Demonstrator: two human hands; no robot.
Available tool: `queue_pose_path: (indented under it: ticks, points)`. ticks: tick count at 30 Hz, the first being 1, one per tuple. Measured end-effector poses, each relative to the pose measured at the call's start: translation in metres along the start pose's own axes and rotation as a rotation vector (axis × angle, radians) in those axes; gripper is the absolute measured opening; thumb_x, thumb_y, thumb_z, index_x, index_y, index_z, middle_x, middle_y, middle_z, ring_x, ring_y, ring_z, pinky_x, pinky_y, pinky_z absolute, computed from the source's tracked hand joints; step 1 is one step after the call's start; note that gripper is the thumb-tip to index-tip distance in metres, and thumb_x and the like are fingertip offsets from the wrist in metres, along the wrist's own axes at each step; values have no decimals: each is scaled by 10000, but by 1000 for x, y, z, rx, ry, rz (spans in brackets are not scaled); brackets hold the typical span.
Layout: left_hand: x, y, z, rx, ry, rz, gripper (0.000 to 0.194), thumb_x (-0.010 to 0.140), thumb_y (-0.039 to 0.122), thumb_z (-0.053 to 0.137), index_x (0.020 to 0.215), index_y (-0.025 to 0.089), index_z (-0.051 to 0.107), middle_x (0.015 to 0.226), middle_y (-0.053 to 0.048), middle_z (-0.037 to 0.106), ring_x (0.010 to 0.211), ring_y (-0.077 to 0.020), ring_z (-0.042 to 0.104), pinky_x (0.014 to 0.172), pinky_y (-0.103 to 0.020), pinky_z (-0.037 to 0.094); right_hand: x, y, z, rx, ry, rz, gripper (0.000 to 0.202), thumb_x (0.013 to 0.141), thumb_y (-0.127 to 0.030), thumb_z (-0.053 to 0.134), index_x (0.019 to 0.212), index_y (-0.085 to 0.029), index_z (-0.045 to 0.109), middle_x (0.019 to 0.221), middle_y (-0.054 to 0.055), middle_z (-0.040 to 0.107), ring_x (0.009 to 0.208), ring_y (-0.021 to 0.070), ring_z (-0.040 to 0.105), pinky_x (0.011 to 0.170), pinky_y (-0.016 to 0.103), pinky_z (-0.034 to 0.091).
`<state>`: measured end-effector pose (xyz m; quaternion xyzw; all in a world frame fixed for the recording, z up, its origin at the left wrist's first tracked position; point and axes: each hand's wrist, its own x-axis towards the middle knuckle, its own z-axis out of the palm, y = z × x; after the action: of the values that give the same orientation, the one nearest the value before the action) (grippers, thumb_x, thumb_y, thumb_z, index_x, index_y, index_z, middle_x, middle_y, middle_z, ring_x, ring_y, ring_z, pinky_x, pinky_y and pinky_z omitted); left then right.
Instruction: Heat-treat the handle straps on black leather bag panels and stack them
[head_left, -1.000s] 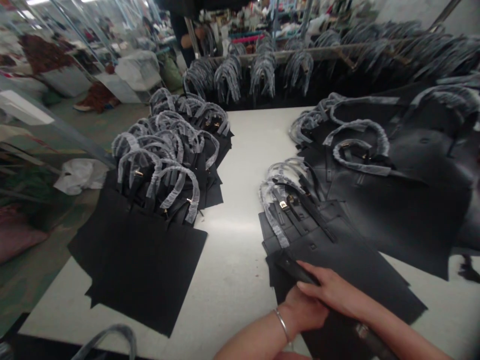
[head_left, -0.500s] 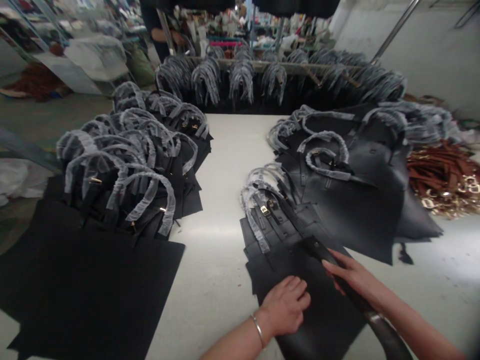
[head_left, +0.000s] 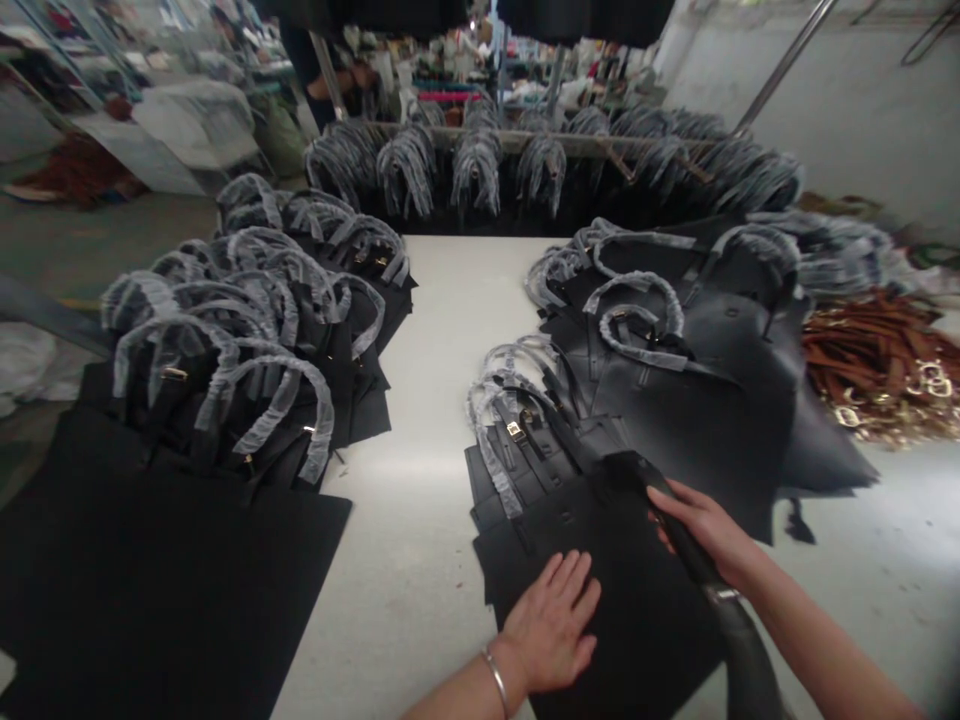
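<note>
My left hand (head_left: 551,620), with a silver bangle at the wrist, rests flat on a black leather bag panel (head_left: 637,610), fingers stretched out. My right hand (head_left: 705,530) is closed round a long black strap-like piece (head_left: 694,555) with a silver metal band. The piece slants over the panel's right side, its far end near the panel's top edge and its near end running off toward the bottom of the head view. I cannot tell exactly what it is. Beyond my left hand, plastic-wrapped handles (head_left: 491,470) and small gold buckles (head_left: 514,431) top the overlapping panels.
Black bag pieces with wrapped handles lie piled at left (head_left: 187,560) and at right (head_left: 720,400). Brown straps with gold hardware (head_left: 885,360) heap at far right. Handles hang on a rack (head_left: 480,165) behind the white table (head_left: 420,500). A person's arm (head_left: 337,85) shows beyond.
My left hand has gone from curled fingers to flat, spread ones on the panel. The black piece in my right hand has swung a little steeper. The view has shifted slightly.
</note>
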<state>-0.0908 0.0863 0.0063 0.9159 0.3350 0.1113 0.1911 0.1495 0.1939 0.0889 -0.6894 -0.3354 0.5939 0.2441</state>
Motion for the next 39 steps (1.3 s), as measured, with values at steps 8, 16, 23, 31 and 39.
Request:
queue_pose_path:
  ticks: [8, 16, 23, 31, 39]
  points:
    - [7, 2, -15, -38, -77, 18, 564, 970, 464, 355, 1451, 174, 304, 1574, -97, 111, 1438, -258, 132, 1169, -412, 114, 18, -8, -20, 1, -62, 86, 287, 831, -408, 641, 981, -190, 530, 620, -26, 579, 401, 98, 533, 340, 187, 404]
    - [9, 3, -7, 27, -76, 38, 607, 942, 469, 432, 1460, 187, 289, 1564, -114, 153, 1428, -268, 170, 1146, -446, 193, 28, -3, -32, 68, -117, 87, 325, 808, -457, 663, 962, -199, 538, 612, -29, 578, 398, 95, 528, 337, 182, 401]
    - [9, 0, 4, 102, -51, 62, 625, 928, 507, 440, 1454, 201, 298, 1565, -99, 164, 1429, -259, 173, 1143, -425, 219, 44, -8, -25, 95, -89, 18, 328, 832, -420, 641, 1039, -185, 542, 577, -43, 552, 368, 86, 497, 319, 177, 369]
    - [-11, -8, 47, 434, 151, 248, 526, 924, 518, 470, 1365, 234, 422, 1468, -89, 394, 1321, -242, 391, 1069, -381, 321, 37, -11, -34, 47, -117, -23, 350, 833, -391, 640, 1078, -156, 557, 549, -43, 549, 357, 98, 492, 308, 193, 373]
    - [-11, -3, 57, 575, 269, 226, 329, 932, 391, 523, 1250, 309, 519, 1388, -18, 498, 1238, -198, 476, 1057, -369, 324, 73, -39, -24, 16, -135, -46, 291, 839, -401, 639, 998, -170, 564, 502, -58, 522, 325, 90, 471, 300, 186, 360]
